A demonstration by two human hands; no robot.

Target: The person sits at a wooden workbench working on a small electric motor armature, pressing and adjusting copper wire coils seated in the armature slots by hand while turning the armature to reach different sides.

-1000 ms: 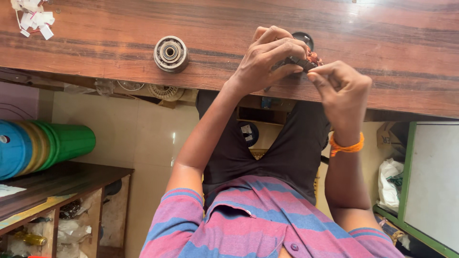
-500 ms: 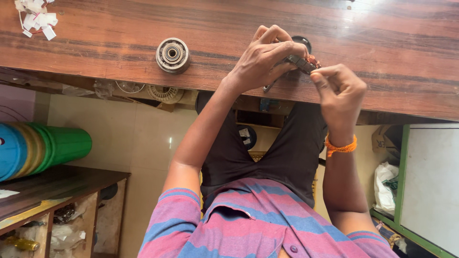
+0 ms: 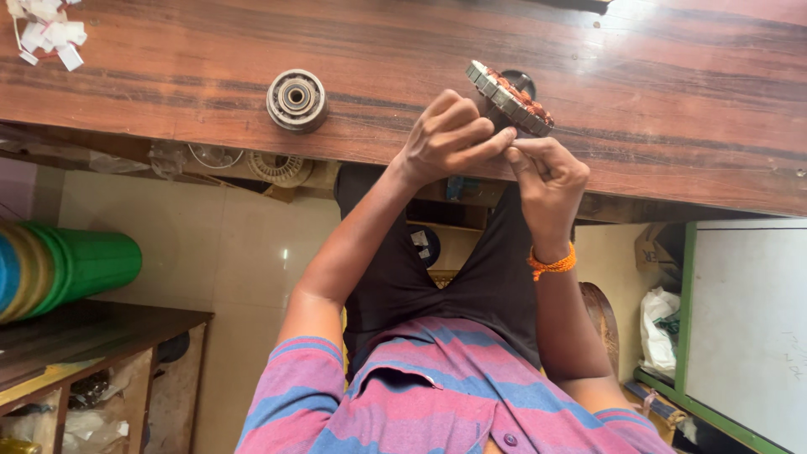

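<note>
Stator ring [image 3: 510, 98], a toothed metal disc wound with copper wire, is now tilted up on edge above the worktop [image 3: 378, 50], where half a second ago it lay lower and mostly hidden behind the fingers; its windings now face up for work. The left hand [image 3: 450, 136] has its fingers closed around the near rim, and the right hand [image 3: 548, 176], orange thread at the wrist, pinches narrowly at the same rim. Well apart to the left, a round bearing housing [image 3: 296, 99] rests flat, with white paper scraps [image 3: 49, 34] at the far corner.
</note>
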